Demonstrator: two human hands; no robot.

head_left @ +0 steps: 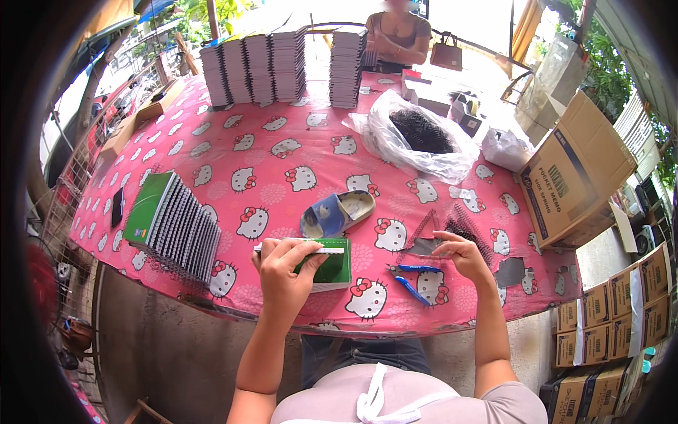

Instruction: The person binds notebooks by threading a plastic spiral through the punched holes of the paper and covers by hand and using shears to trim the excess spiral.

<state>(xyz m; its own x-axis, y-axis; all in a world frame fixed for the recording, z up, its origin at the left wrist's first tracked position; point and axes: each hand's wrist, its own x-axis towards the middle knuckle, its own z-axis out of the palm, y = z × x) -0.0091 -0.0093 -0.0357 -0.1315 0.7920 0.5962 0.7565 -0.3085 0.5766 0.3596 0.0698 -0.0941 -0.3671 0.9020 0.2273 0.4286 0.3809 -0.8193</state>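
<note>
Green-covered notebook [339, 264] lies on the worktop [275, 191] directly under the left grip [288, 267], jutting out to that hand's right. The left grip is closed on its far edge, fingers and thumb pinching beside a pale strip that runs along that edge. The right grip [462, 256] hangs well to the right of the notebook, its fingers loosely bent; I cannot tell whether they hold anything thin.

Just beyond the right grip lie dark loose spiral coils [465, 225]. Blue-handled cutting pliers [415, 278] rest between the two grips, nearer the right one, handles spread. Beyond the left grip and slightly to its right sits a blue slide slipper [325, 215].

To the left of the left grip, a leaning row of green spiral notebooks [151, 212] stands near a dark phone [118, 206]. Far beyond it rise tall stacks of spiral notebooks [258, 71]. Farther out from the right grip, an opened plastic bag [452, 162] holds a mass of black coils [422, 131], and a cardboard box [572, 177] stands to its right. Across the worktop is a co-worker [400, 32].
</note>
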